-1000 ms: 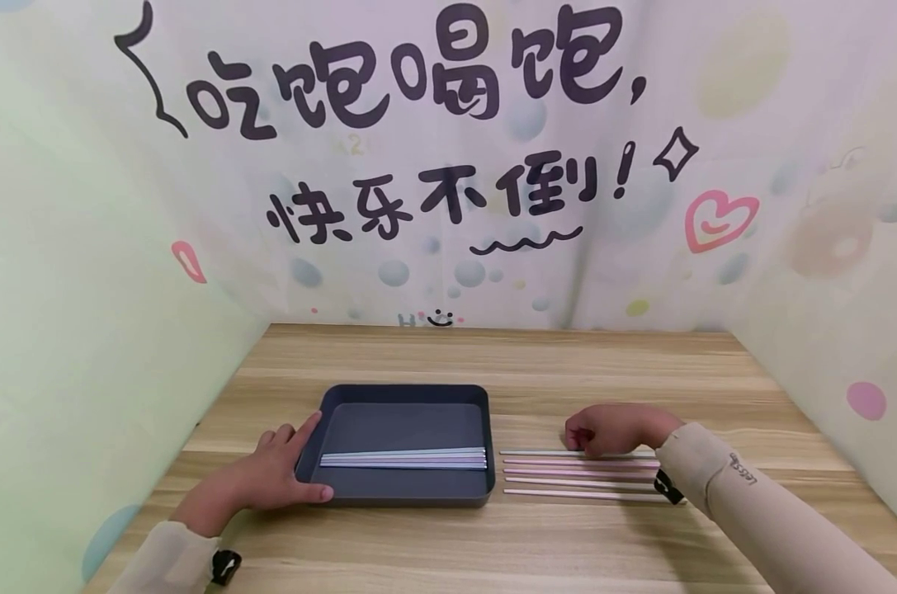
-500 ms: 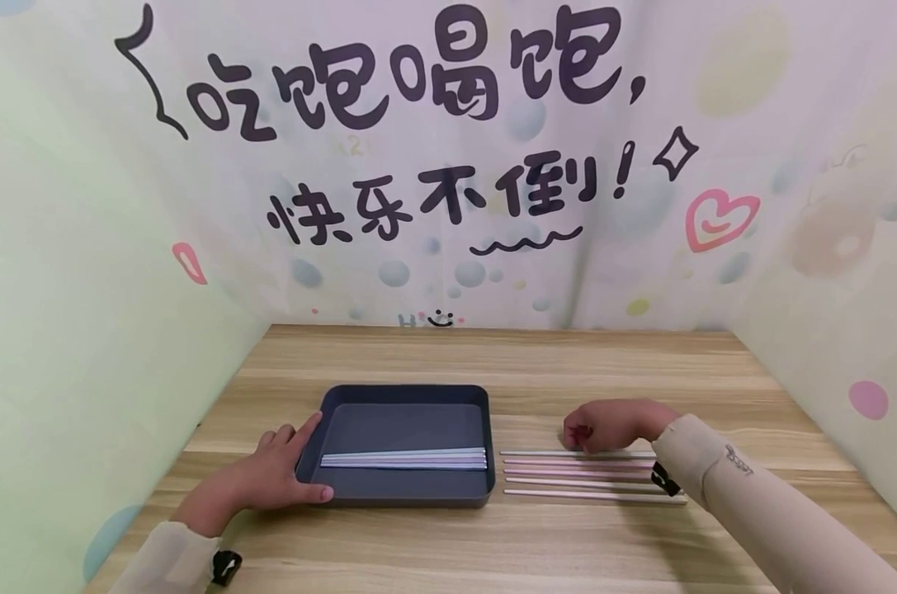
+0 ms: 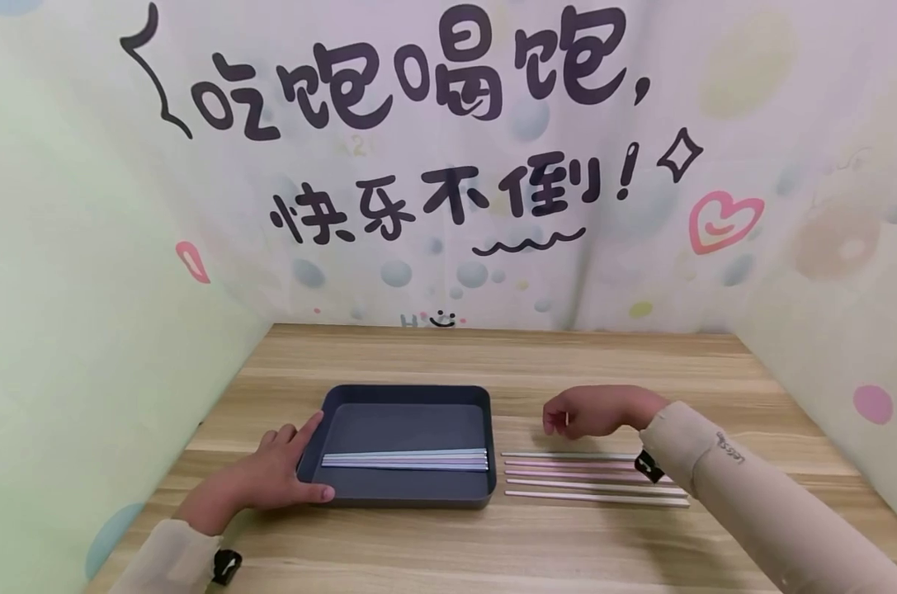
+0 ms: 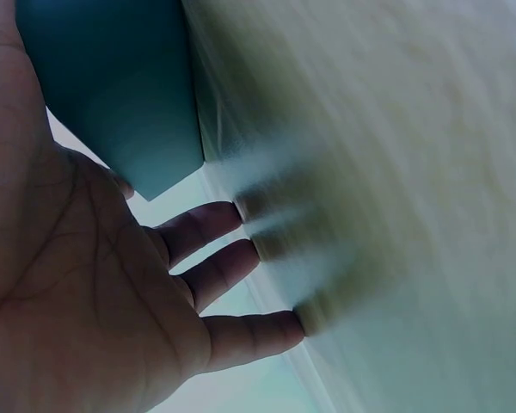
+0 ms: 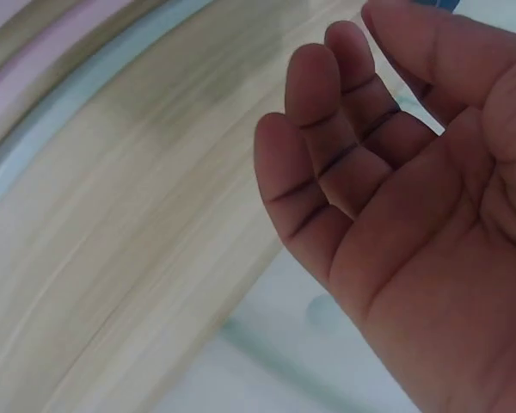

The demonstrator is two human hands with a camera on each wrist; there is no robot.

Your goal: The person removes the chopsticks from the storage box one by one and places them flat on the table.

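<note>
probably picking: spread left hand [image 3: 273, 476] braces tray [image 3: 411, 425]; relaxed, empty right hand [image 3: 592, 410] must next pinch chopsticks [image 3: 567, 485].

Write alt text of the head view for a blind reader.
A person's left hand touches a dark-grey rectangular tray holding thin pastel sticks. The right hand, holding nothing, hovers beyond more pastel sticks, laid side by side on a wood-grain table.

Black lettering [image 3: 457, 202] marks the pale backdrop [image 3: 448, 280] behind the wooden table [image 3: 448, 549].
</note>
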